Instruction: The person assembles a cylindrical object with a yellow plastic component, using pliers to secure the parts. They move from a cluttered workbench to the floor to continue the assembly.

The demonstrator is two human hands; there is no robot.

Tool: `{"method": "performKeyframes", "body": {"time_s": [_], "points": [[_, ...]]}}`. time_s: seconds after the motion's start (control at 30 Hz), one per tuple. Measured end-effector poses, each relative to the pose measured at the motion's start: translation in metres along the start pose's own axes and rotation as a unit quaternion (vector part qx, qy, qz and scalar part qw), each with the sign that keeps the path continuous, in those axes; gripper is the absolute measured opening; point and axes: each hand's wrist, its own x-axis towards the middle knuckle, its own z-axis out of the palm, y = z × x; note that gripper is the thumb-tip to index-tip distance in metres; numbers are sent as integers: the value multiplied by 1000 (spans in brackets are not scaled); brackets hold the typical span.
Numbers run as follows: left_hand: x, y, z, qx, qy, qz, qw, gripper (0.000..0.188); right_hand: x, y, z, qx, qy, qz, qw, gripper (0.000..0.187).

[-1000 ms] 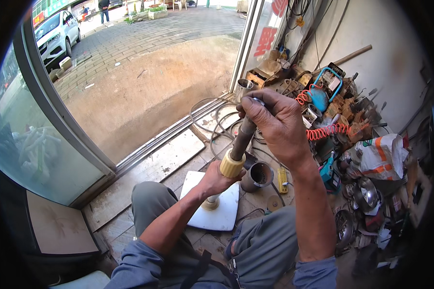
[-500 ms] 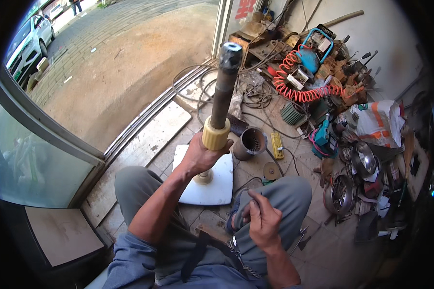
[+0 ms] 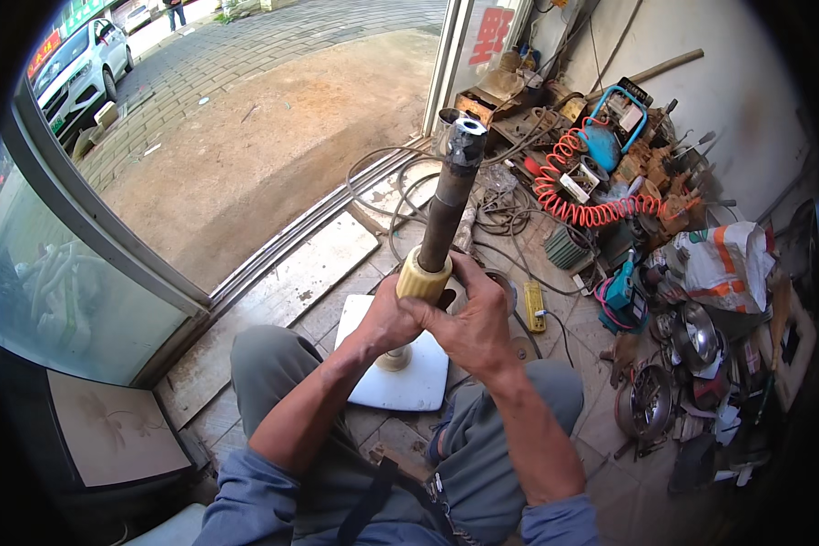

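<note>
A dark metal shaft stands nearly upright before me, leaning slightly right, its top wrapped in black with a hole in the end. Around its lower part is a cream ribbed plastic collar. My left hand is closed on the collar from the left. From the right, my right hand curls round the same collar, the thumbs close together. Below them a white square board lies on the floor between my knees, with a round cream fitting on it. My fingers hide the collar's underside.
A yellow power strip lies right of my hands. Beyond it are a coiled orange hose, a teal power tool, metal bowls and a white sack. Cables loop near the door track. A person stands outside.
My right hand has risen from beside my right knee and closed round the collar. The shaft and collar have shifted right and down in view; the left hand keeps its hold.
</note>
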Motion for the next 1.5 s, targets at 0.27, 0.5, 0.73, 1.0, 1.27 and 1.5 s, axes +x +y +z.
{"method": "performKeyframes", "body": {"time_s": [0.27,0.5,0.73,1.0,1.27,1.5], "points": [[2,10,1,16,-25,12,999,26,22,-14,-8,199,16,-18,980,40],[-7,15,-13,-14,-76,-39,996,40,36,-25,-10,234,38,-50,970,42],[-14,20,-38,-109,-129,-73,983,52,34,-18,-3,229,32,-46,972,42],[-19,26,-44,-129,-97,-74,984,56,33,-15,-4,222,34,-49,973,41],[-14,32,-43,-127,5,12,992,36,34,-21,-6,229,34,-55,971,40],[-12,32,-36,-169,12,69,983,33,33,-20,-5,210,29,-85,974,38]]}}
